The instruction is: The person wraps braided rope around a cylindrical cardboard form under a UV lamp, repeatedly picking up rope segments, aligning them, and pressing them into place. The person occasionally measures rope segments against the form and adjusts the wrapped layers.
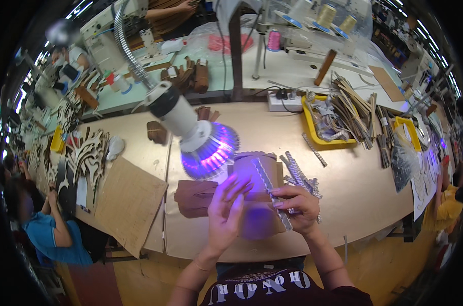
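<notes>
In my right hand point(298, 208) is a narrow grey-white patterned strip point(264, 176), pinched between thumb and fingers and slanting from upper left to lower right. Its lower end pokes out below the fingers. To the left, my left hand point(227, 210) is raised with fingers apart and nothing in it, lit purple by the lamp point(211, 148). Beneath both hands lie brown leather pieces point(249, 166), the upper one with a scalloped edge. A stack of darker brown pieces point(190, 199) sits left of my left hand. Several similar strips point(300, 173) lie loose beyond my right hand.
The lamp hangs low, close beyond my left hand. A yellow bin point(338, 142) with scraps and a pile of long strips point(359, 109) stand at the back right. Cardboard point(132, 204) lies to the left. A person in blue point(55, 237) works at the far left.
</notes>
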{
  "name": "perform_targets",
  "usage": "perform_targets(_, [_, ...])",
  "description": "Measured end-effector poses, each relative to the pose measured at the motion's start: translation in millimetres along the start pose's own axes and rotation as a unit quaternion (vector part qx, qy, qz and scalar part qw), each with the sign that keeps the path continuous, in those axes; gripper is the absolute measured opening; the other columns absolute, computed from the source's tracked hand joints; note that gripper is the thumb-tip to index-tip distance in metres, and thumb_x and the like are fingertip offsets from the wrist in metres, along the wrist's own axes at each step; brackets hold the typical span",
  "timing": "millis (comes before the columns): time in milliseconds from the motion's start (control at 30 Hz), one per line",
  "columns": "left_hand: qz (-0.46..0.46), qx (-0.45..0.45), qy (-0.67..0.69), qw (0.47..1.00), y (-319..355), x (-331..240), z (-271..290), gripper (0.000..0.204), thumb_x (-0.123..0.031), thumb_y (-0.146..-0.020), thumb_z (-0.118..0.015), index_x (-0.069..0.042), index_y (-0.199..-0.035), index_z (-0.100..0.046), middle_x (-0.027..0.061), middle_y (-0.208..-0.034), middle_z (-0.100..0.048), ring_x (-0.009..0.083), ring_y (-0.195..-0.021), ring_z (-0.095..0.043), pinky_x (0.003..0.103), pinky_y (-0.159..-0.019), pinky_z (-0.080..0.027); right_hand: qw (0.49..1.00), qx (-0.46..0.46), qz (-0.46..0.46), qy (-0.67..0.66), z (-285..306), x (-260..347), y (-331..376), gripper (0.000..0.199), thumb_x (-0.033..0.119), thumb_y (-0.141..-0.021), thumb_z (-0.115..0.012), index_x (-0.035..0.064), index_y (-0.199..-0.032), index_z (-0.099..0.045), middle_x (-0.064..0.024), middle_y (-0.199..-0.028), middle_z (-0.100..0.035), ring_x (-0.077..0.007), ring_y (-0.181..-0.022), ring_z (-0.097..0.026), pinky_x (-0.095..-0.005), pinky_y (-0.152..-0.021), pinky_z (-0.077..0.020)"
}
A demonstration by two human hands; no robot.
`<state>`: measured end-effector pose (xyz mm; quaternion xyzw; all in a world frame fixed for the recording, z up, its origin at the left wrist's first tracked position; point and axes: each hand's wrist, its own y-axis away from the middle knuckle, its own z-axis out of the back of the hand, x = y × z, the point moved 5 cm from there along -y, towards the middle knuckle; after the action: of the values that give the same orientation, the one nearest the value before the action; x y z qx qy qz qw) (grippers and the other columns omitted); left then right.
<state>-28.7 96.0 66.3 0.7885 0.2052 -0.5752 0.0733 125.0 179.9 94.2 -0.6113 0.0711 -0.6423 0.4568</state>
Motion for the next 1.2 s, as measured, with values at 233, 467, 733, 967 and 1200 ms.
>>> perform_targets(233, [0.075, -0.021, 0.110, 0.991, -23.5, -0.1, 13.7, 0.056, -0.001, -0.096, -0.054, 0.001, -0.145, -0.027, 0.0265, -0.127, -0.057, 0.0303, -0.113, -0.062, 0.040, -0.100, -0.050, 0.996, 0.086, -0.012, -0.013, -26.9, -1.9, -0.1, 0.025, -0.003, -0.074, -0.077, 0.0077, -0.096, -0.069, -0.0136, -0.114, -0.067, -0.0248, -0.098, -0.069, -0.0311, -0.082, -0.0571])
perform_targets(467, [0.068, -0.078, 0.180, 0.978, -22.7, 8.4, 23.7, 0.054, -0.001, -0.095, -0.056, 0.001, -0.142, -0.031, 0.0255, -0.119, -0.062, 0.0253, -0.109, -0.065, 0.036, -0.094, -0.054, 0.997, 0.029, -0.064, -0.032, -19.7, -12.6, 18.2, 0.028, -0.001, -0.073, -0.079, 0.0058, -0.097, -0.066, -0.0144, -0.121, -0.062, -0.0263, -0.099, -0.069, -0.0326, -0.084, -0.0569])
perform_targets(733, [0.042, -0.117, 0.068, 0.990, -13.9, 9.5, 13.3, 0.053, -0.001, -0.095, -0.056, 0.001, -0.142, -0.031, 0.0235, -0.121, -0.062, 0.0220, -0.108, -0.064, 0.035, -0.094, -0.055, 0.996, 0.018, -0.003, 0.083, -4.2, -8.1, 27.0, 0.029, 0.001, -0.076, -0.077, 0.0048, -0.101, -0.063, -0.0144, -0.099, -0.068, -0.0223, -0.087, -0.069, -0.0302, -0.077, -0.0562])
perform_targets(967, [0.014, -0.096, 0.081, 0.992, -22.6, 18.6, 15.9, 0.040, 0.001, -0.091, -0.062, 0.004, -0.129, -0.047, 0.0169, -0.110, -0.066, 0.0222, -0.101, -0.067, 0.036, -0.089, -0.057, 0.918, -0.132, -0.307, -0.212, -4.4, -21.5, 32.4, 0.024, 0.005, -0.087, -0.071, -0.0040, -0.105, -0.059, -0.0120, -0.095, -0.068, -0.0160, -0.084, -0.067, -0.0275, -0.076, -0.0552])
perform_targets(1200, [0.008, -0.139, 0.130, 0.982, -28.4, 17.9, 25.2, 0.026, 0.000, -0.090, -0.065, 0.006, -0.114, -0.056, 0.0177, -0.107, -0.068, 0.0226, -0.098, -0.068, 0.032, -0.084, -0.058, 0.953, 0.000, -0.300, -0.053, -17.0, 2.8, -0.1, 0.020, 0.006, -0.086, -0.071, -0.0010, -0.104, -0.065, -0.0104, -0.093, -0.067, -0.0177, -0.082, -0.068, -0.0281, -0.072, -0.0548])
